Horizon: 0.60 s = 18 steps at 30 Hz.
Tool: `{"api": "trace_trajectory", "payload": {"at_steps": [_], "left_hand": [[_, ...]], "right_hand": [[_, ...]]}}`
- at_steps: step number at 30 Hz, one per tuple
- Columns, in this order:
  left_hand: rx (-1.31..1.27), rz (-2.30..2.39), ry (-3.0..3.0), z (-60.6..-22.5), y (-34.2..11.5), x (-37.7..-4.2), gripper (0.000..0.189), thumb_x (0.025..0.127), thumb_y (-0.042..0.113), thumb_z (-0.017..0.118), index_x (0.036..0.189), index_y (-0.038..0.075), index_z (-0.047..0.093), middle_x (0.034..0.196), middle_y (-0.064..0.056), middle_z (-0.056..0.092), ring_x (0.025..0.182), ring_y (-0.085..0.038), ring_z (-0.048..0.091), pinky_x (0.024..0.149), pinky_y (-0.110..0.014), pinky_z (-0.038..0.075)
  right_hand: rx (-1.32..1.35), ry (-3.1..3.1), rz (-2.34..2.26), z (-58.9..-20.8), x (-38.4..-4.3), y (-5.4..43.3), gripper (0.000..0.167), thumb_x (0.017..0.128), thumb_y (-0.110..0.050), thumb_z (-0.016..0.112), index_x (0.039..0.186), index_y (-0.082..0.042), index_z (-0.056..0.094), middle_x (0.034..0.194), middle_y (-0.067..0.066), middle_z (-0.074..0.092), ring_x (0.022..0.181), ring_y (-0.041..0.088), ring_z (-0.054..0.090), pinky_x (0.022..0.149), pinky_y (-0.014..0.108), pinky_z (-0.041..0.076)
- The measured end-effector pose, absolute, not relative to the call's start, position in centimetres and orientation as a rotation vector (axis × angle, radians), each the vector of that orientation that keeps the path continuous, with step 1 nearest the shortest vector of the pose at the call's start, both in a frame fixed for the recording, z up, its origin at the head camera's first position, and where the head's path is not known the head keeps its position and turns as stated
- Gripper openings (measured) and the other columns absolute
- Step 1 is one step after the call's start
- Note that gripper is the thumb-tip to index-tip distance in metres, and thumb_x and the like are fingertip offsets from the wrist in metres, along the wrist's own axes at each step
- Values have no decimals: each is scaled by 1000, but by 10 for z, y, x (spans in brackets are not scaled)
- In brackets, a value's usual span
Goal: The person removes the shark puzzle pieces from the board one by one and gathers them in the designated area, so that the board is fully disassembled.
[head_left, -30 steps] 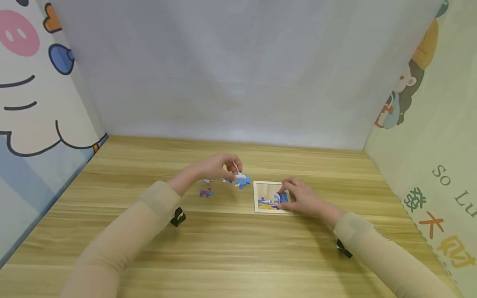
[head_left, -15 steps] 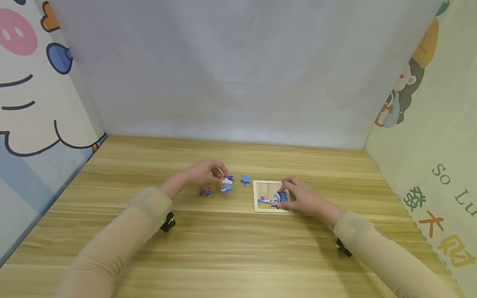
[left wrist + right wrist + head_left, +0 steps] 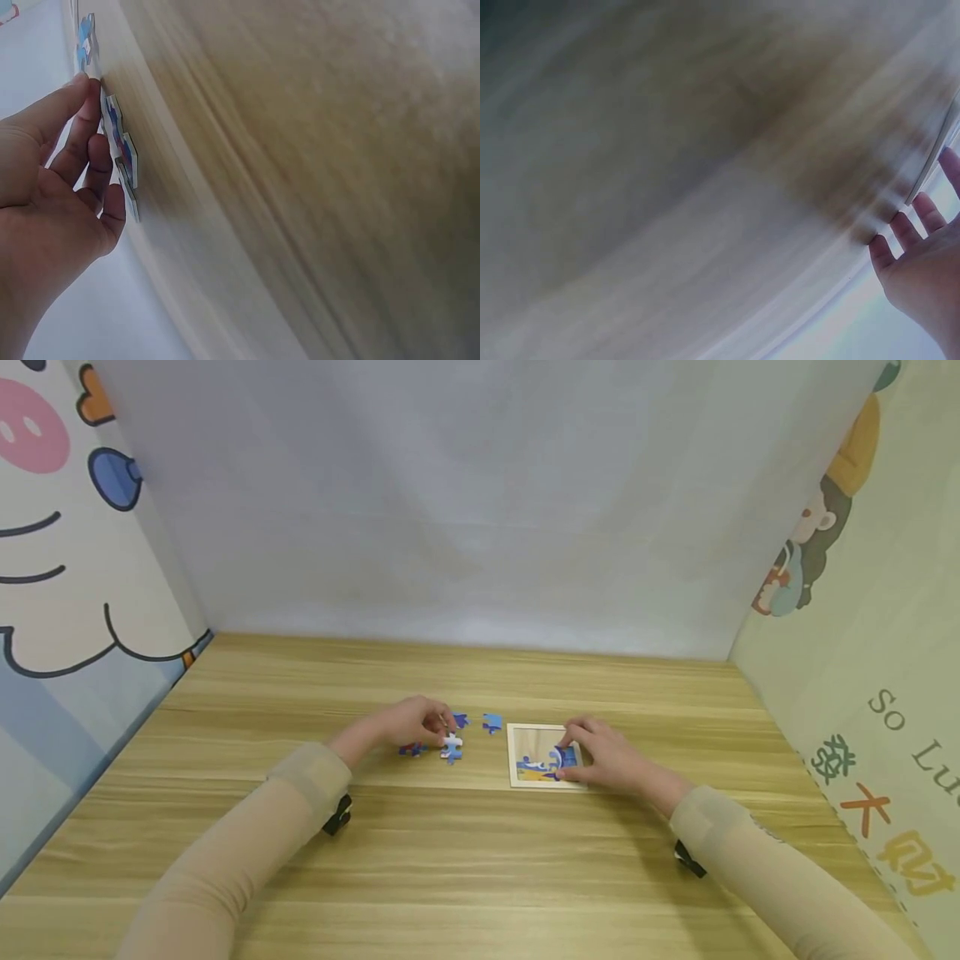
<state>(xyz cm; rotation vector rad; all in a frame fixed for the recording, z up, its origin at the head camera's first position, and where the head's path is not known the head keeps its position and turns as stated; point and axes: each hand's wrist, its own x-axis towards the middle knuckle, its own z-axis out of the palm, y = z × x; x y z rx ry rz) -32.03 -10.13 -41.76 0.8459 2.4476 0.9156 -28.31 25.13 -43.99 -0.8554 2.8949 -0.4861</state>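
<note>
In the head view my left hand (image 3: 416,724) pinches a white and light-blue jigsaw piece (image 3: 452,750) between thumb and fingertips, low over the table. The left wrist view shows thumb and index finger (image 3: 81,84) meeting at this piece (image 3: 88,37). Beside the hand lies a red and blue piece (image 3: 412,749), partly covered by it. My right hand (image 3: 606,756) rests on the right side of a pale wooden puzzle frame (image 3: 512,758), thumb and index finger spread over the pieces fitted there. Joined blue and yellow pieces (image 3: 534,770) fill its lower part.
A dark-blue piece (image 3: 461,720) and a light-blue piece (image 3: 492,722) lie behind the left hand, left of the frame. Light wood-grain table (image 3: 465,860) spreads all around. A pale curtain (image 3: 465,527) hangs at its back edge, with printed panels at both sides.
My left hand has moved left, then slightly nearer to me, with the white and light-blue piece, away from the light-blue piece by the frame. The right hand stays on the frame.
</note>
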Motion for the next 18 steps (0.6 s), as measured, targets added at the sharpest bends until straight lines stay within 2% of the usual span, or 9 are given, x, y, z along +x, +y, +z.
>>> {"api": "trace_trajectory", "payload": {"at_steps": [9, 18], "left_hand": [[862, 906, 2459, -418, -104, -321, 18, 89, 6, 64, 107, 5, 63, 90, -5, 65, 84, -14, 60, 79, -28, 50], [820, 930, 2489, -417, -103, -322, 23, 86, 8, 68, 107, 5, 63, 89, -3, 62, 82, -13, 56, 76, -27, 48]], "right_hand": [[-844, 2885, -498, -438, -283, 250, 40, 81, -52, 68, 107, -22, 58, 137, 12, 44, 127, 37, 39, 100, 60, 31], [-859, 2827, -547, -436, -286, 254, 44, 81, -52, 67, 111, -20, 59, 140, 14, 41, 130, 38, 36, 103, 60, 29]]}}
